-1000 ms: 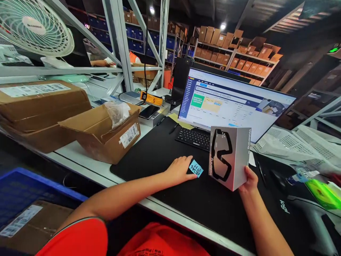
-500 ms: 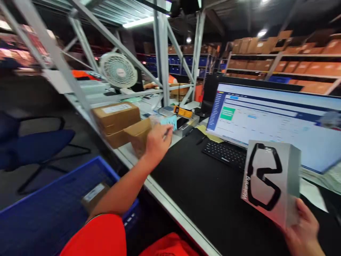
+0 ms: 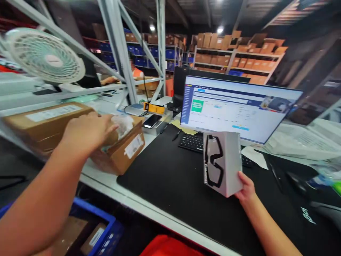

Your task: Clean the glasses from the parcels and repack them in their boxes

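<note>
I read the step as a left-side reach into packaging while the right side holds. Right hand: grip closed around the Wakening box, 4 o'clock, held above the black mat. Left hand, 9 o'clock, over the open carton; its grip is hidden, cannot tell. Next move calls, I judge, for clearing the carton's rim. Bare mat at 6; surface edge at 7; monitor beyond the box.
</note>
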Demonstrator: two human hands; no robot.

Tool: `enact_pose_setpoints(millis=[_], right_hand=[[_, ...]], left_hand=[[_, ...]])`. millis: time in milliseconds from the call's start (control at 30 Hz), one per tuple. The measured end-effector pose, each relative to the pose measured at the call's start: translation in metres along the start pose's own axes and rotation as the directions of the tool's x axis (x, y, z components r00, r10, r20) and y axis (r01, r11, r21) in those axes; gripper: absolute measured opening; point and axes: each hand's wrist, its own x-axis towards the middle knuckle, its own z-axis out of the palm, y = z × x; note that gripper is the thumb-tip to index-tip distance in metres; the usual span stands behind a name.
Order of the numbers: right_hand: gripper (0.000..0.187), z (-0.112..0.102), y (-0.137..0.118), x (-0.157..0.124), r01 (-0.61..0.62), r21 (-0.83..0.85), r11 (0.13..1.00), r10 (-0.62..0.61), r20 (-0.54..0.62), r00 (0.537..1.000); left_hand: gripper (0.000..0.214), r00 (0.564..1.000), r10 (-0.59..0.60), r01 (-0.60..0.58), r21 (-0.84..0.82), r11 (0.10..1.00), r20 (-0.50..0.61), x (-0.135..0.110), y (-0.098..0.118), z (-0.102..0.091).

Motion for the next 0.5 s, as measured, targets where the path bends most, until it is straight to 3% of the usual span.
enact_pose_setpoints(millis=[67,167,267,367,433,500], right_hand=[[0.092,0.000,-0.009,-0.002,0.057,-0.031,0.998,-0.056,0.038,0.998],[0.100,-0.002,-0.024,-0.007,0.223,-0.126,0.967,-0.210,0.109,0.972],[0.105,-0.008,-0.032,-0.012,0.357,-0.293,0.887,-0.307,0.205,0.930],[0.108,-0.015,-0.032,-0.015,0.393,-0.372,0.841,-0.305,0.273,0.912],[0.109,-0.018,-0.032,-0.015,0.381,-0.382,0.842,-0.283,0.289,0.914],[0.106,-0.020,-0.033,-0.013,0.368,-0.402,0.838,-0.257,0.305,0.917]], left_hand=[[0.064,0.979,0.189,-0.188,-0.010,0.982,0.076,-0.015,0.028,0.013],[0.102,0.856,0.442,-0.345,-0.341,0.875,0.268,-0.055,0.075,0.052],[0.137,0.738,0.543,-0.296,-0.529,0.795,0.402,-0.093,0.108,0.099],[0.138,0.635,0.543,-0.103,-0.637,0.764,0.549,-0.113,0.124,0.130],[0.130,0.628,0.527,-0.038,-0.654,0.756,0.572,-0.117,0.130,0.138],[0.122,0.676,0.499,-0.027,-0.658,0.752,0.542,-0.119,0.133,0.140]])
